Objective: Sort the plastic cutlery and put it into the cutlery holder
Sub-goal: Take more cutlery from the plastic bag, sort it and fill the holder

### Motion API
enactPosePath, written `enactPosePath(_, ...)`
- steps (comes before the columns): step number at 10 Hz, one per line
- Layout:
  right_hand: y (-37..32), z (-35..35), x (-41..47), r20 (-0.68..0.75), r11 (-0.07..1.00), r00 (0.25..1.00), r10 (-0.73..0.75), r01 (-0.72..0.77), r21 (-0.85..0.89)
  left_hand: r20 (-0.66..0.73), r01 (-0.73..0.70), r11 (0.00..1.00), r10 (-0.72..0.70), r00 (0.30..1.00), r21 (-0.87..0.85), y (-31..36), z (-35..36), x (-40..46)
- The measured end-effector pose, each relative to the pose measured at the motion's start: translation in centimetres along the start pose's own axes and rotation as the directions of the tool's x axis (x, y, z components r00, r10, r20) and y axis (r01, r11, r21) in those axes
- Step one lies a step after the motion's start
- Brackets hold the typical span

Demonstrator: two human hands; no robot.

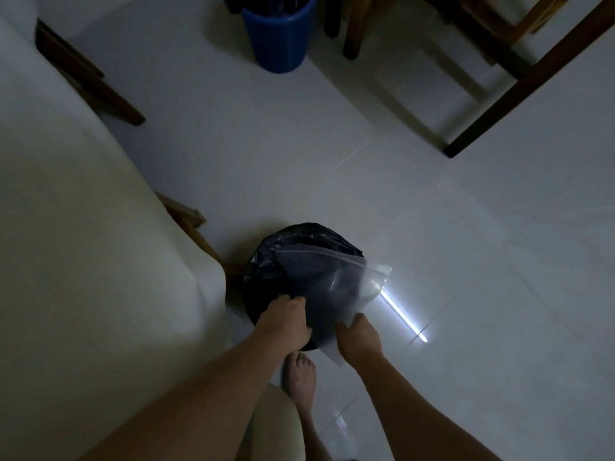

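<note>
A clear zip-top plastic bag [336, 281] hangs over a small bin lined with a black bag [266, 277] on the floor. My left hand [286, 322] grips the bag's near left edge, above the bin's rim. My right hand [357, 337] pinches the bag's near right corner. The bag looks empty. No cutlery or cutlery holder is visible in this dim view.
A table under a white cloth [83, 244] fills the left side, close to the bin. A blue bucket [279, 34] stands at the far middle. Dark wooden chair legs [519, 88] cross the upper right. My bare foot [299, 377] rests on the white tiled floor [432, 227].
</note>
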State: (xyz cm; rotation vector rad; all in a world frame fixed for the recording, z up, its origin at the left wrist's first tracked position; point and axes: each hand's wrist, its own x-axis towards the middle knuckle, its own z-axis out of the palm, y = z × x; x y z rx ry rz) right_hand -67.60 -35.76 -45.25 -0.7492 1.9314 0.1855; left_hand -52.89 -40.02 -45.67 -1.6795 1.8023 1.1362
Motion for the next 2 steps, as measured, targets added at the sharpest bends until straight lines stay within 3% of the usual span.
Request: enactPosePath(2,0.45,-1.82,-1.12,-0.122,0.996,0.990,0.077,-0.071,0.049,-0.029,0.012,1.000,-0.012,1.000,0.004,0.73,-1.82,-0.67)
